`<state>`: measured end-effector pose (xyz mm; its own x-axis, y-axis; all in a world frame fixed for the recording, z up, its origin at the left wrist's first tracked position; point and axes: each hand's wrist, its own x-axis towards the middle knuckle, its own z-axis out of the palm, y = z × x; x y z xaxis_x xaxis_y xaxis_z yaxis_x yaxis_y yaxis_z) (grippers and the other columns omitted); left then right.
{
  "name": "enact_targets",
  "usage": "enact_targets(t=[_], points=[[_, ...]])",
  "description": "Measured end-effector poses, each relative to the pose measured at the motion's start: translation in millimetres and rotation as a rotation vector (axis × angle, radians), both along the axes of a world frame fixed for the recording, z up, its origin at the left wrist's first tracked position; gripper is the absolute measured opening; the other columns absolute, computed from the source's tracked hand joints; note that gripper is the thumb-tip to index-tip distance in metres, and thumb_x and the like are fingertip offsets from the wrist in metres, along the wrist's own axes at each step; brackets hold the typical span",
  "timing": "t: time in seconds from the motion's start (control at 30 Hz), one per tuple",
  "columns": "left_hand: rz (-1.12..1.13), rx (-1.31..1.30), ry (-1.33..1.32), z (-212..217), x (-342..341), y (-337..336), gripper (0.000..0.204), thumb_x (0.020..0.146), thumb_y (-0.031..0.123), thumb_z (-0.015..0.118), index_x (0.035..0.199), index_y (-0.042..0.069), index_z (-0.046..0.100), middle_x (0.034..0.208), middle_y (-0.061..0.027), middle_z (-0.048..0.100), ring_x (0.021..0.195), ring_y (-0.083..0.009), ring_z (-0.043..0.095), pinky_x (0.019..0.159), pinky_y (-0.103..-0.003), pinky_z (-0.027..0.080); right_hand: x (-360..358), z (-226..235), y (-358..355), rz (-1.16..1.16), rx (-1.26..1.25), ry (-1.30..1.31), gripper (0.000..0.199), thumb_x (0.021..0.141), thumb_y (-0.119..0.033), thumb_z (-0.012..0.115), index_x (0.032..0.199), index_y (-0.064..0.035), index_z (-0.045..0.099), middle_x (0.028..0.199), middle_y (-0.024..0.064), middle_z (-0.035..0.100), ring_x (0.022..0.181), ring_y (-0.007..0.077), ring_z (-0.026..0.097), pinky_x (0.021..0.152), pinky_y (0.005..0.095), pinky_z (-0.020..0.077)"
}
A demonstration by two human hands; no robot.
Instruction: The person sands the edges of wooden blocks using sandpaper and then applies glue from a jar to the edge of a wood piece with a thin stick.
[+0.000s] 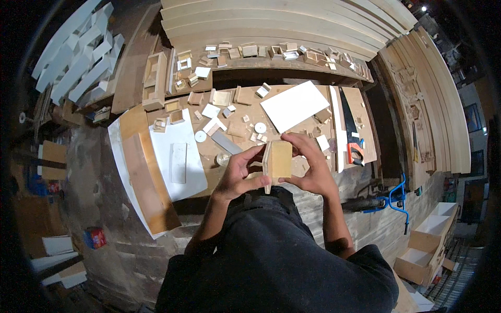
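hands meet at picture centre, above a cluttered brown work board (245, 128). between them stands a small rectangular block of pale plywood (278, 160), long axis upright, its thin edge toward the left hand (239, 175). that hand's fingers curl against the block's left edge and lower corner. the right hand (309, 166) wraps over the top and right face, pinching it. both hands touch it equally; a red-handled handsaw (350, 130) lies to the right.

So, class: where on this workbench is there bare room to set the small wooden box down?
Both hands hold the wooden box. Free: the large white sheet and the white panel around its grey strip. Crowded: the bench middle with its offcuts, and the handsaw at the right.
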<state>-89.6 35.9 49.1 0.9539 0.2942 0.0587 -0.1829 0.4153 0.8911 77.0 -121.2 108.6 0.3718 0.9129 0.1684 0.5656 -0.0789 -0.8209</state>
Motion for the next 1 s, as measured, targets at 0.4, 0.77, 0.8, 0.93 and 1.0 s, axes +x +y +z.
enact_targets(t=[0.4, 0.77, 0.8, 0.93, 1.0], points=[[0.061, 0.575, -0.075, 29, -6, 18, 0.093, 0.063, 0.012, 0.087, 0.146, -0.003, 0.048, 0.133, -0.0213, 0.057, 0.123, -0.0288, 0.057, 0.108, -0.039, 0.045, 3, -3, -12, -0.094, 0.102, -0.046, 0.098, 0.057, -0.019, 0.098, 0.144, -0.0102, 0.054, 0.139, 0.0124, 0.057, 0.125, 0.0256, 0.059, 0.094, 0.0365, 0.0536], [0.082, 0.785, -0.128, 47, 0, 34, 0.089, 0.059, 0.009, 0.083, 0.143, 0.000, 0.053, 0.132, -0.0202, 0.058, 0.125, -0.0301, 0.056, 0.108, -0.041, 0.043, 4, -34, -26, 0.013, 0.134, 0.843, 0.105, 0.067, -0.060, 0.088, 0.144, 0.0023, 0.050, 0.140, 0.0128, 0.057, 0.130, 0.0220, 0.055, 0.111, 0.0373, 0.0394], [0.054, 0.689, -0.148, 43, 1, 33, 0.088, 0.059, 0.008, 0.082, 0.142, 0.000, 0.054, 0.133, -0.0201, 0.057, 0.126, -0.0297, 0.055, 0.108, -0.041, 0.043, 2, -32, -23, 0.032, 0.119, 0.837, 0.103, 0.068, -0.051, 0.091, 0.145, 0.0023, 0.048, 0.139, 0.0117, 0.057, 0.129, 0.0212, 0.055, 0.111, 0.0364, 0.0397], [0.018, 0.450, -0.194, 27, 5, 27, 0.088, 0.058, 0.012, 0.080, 0.142, -0.001, 0.054, 0.129, -0.0178, 0.055, 0.119, -0.0286, 0.056, 0.106, -0.040, 0.044, -11, -24, -6, 0.030, 0.156, 0.884, 0.101, 0.067, -0.028, 0.095, 0.149, 0.0000, 0.042, 0.139, 0.0086, 0.055, 0.128, 0.0195, 0.055, 0.109, 0.0346, 0.0421], [-0.012, 0.675, -0.221, 28, 3, 41, 0.091, 0.058, 0.015, 0.081, 0.143, -0.002, 0.052, 0.126, -0.0169, 0.054, 0.114, -0.0278, 0.057, 0.104, -0.039, 0.045, -11, -26, -5, 0.032, 0.151, 0.841, 0.098, 0.067, -0.025, 0.095, 0.147, -0.0010, 0.043, 0.138, 0.0081, 0.055, 0.128, 0.0191, 0.055, 0.107, 0.0341, 0.0433]])
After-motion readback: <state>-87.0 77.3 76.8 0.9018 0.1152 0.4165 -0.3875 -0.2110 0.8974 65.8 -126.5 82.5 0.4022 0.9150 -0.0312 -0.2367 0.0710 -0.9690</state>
